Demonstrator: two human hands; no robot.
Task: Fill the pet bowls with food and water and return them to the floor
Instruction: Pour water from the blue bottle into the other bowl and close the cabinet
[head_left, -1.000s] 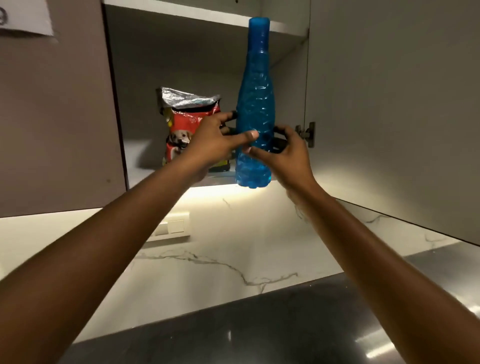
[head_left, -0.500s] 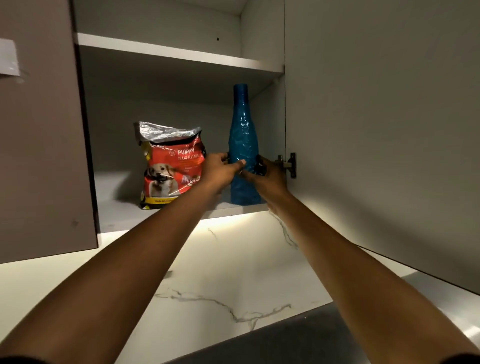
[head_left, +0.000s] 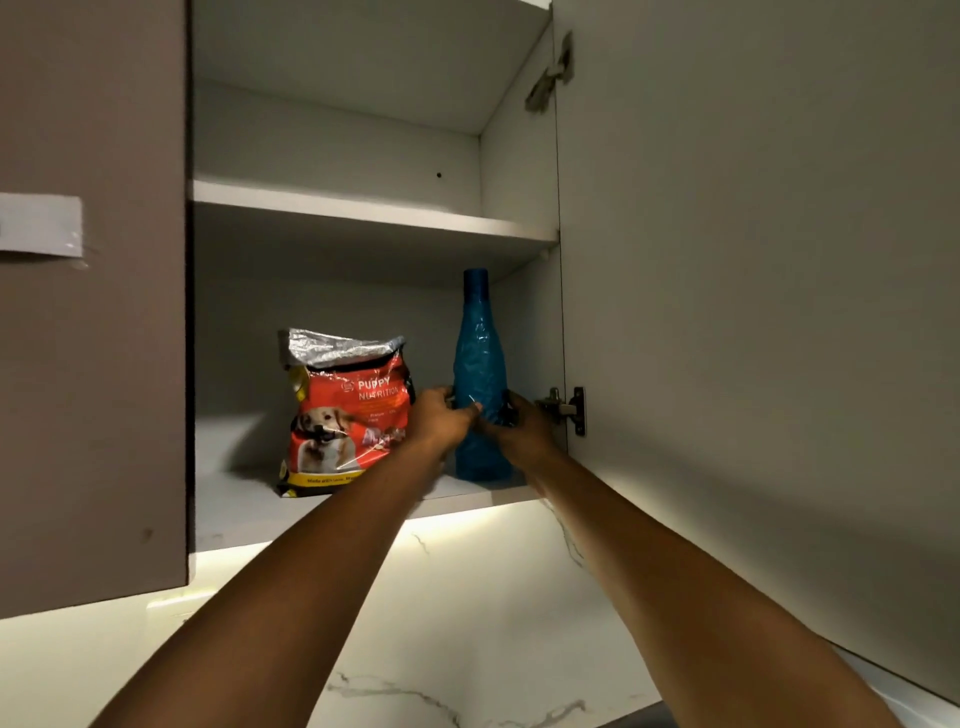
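A tall blue plastic bottle (head_left: 479, 358) stands upright on the lower cabinet shelf (head_left: 244, 512), near its right wall. My left hand (head_left: 441, 421) wraps the bottle's lower body from the left and my right hand (head_left: 524, 423) holds it from the right. A red puppy-food bag (head_left: 343, 415) with a folded silver top stands just left of the bottle, its right edge behind my left hand. No pet bowls are in view.
The open cabinet door (head_left: 753, 312) hangs at the right, its hinge (head_left: 569, 408) beside my right hand. A closed brown door (head_left: 93, 312) is at the left. An upper shelf (head_left: 363, 213) is bare. Below is a lit white marble backsplash (head_left: 467, 623).
The bottle, held in front of the shelf edge a second ago, now stands on the lower shelf with both hands still around it. My view has tilted upward.
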